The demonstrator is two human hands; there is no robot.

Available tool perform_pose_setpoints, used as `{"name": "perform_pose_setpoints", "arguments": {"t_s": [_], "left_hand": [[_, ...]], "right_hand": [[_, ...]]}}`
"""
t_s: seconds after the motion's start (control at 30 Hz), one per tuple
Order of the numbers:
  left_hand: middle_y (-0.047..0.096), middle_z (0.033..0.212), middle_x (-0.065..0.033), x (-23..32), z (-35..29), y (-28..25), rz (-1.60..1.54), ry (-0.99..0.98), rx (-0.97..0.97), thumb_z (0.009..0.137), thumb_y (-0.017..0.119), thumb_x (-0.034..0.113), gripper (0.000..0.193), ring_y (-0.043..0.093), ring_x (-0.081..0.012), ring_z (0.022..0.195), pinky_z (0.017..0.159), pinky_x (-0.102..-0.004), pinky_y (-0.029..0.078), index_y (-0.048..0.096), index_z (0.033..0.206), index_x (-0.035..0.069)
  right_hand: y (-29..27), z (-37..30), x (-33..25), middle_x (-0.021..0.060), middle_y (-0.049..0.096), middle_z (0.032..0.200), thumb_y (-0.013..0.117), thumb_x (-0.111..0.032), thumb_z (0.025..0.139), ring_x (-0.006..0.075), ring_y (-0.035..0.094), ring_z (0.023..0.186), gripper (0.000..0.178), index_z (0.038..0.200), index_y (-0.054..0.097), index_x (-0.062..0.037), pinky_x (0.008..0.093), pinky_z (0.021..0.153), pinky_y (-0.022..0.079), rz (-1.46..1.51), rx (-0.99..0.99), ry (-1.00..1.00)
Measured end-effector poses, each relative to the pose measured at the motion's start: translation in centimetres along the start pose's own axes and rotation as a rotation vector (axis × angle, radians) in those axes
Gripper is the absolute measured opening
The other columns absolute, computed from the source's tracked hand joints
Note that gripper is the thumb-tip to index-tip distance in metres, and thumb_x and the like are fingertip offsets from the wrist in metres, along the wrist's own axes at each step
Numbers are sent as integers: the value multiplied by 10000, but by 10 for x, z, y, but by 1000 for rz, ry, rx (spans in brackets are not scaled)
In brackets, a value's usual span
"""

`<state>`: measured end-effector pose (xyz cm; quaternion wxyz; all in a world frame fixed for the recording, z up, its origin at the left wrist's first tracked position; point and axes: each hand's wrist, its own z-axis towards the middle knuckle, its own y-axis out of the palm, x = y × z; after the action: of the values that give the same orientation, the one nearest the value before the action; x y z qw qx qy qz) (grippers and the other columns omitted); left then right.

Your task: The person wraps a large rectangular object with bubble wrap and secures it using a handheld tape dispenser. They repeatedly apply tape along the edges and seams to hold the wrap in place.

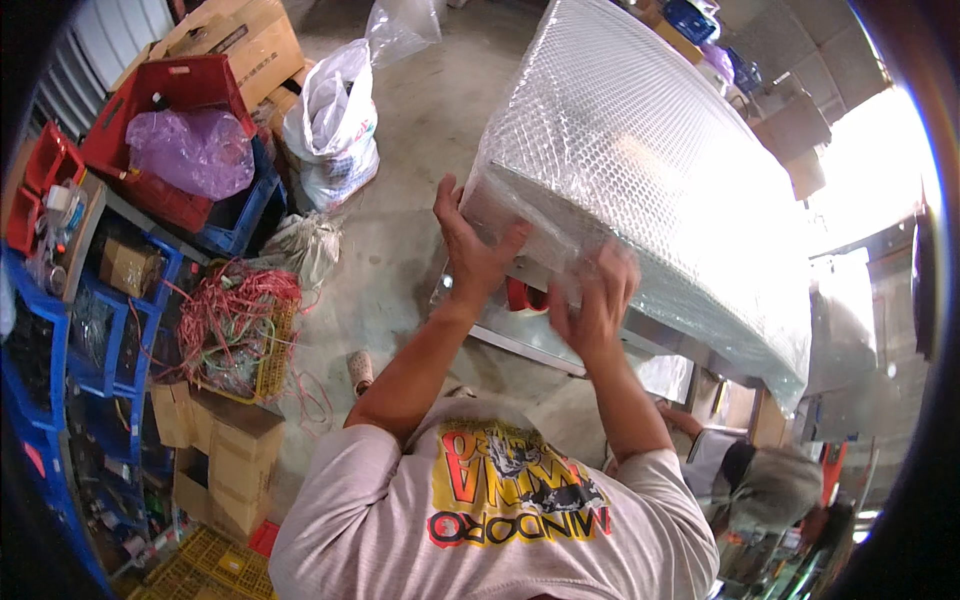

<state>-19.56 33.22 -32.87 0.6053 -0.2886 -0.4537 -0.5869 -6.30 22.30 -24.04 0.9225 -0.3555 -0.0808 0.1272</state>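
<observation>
A large boxy thing wrapped in clear bubble wrap (640,150) stands in front of me, reaching from the centre to the right. My left hand (478,255) straddles its near left corner, thumb on the front face and fingers along the side, holding the wrap there. At the front edge, my right hand (598,300) touches the plastic; motion smears its fingers, so their grip is unclear. Under the wrapped thing, between my hands, sits a red ring-shaped thing (524,298) that looks like a tape roll, near a metal frame (520,348).
At left stand a red crate (215,85) holding purple plastic, a white bag (335,130), tangled red strings (235,315) in a yellow basket, blue bins (35,340) and an open cardboard box (235,465). Another person (765,485) is bent low at the right.
</observation>
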Motion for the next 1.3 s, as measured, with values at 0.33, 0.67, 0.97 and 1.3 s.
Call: {"name": "perform_pose_setpoints", "arguments": {"t_s": [0.33,0.67,0.97,1.3], "left_hand": [[392,1394,-220,8,-12,13,138,192,184,826,799,361,798,426,-337,1258,1086,-466,334,312,1352,12],[419,1390,-176,31,-2,-29,-100,-6,-76,785,788,174,698,434,-274,1271,1114,-437,322,361,1315,21],[420,1404,-172,-2,22,-92,-536,-209,-427,855,607,106,501,416,-287,1328,1150,-442,291,415,1311,26],[513,1326,-141,-3,58,-147,-404,-270,-628,839,635,129,526,489,-268,1271,1025,-406,417,449,1325,50]], "right_hand": [[182,-177,49,243,424,1507,500,-593,940,418,413,1390,768,1462,425,-35,571,1106,329,-45,-1058,648],[215,-226,65,215,381,1542,401,-457,1000,444,330,1432,600,1490,397,-110,607,1162,230,-81,-1003,732],[28,-190,-71,237,588,1047,647,-86,874,455,552,1013,294,1134,541,1,503,862,471,378,-681,653],[-73,-103,-183,212,603,1002,680,-41,753,451,561,1011,301,1025,569,29,493,892,477,275,-661,568]]}}
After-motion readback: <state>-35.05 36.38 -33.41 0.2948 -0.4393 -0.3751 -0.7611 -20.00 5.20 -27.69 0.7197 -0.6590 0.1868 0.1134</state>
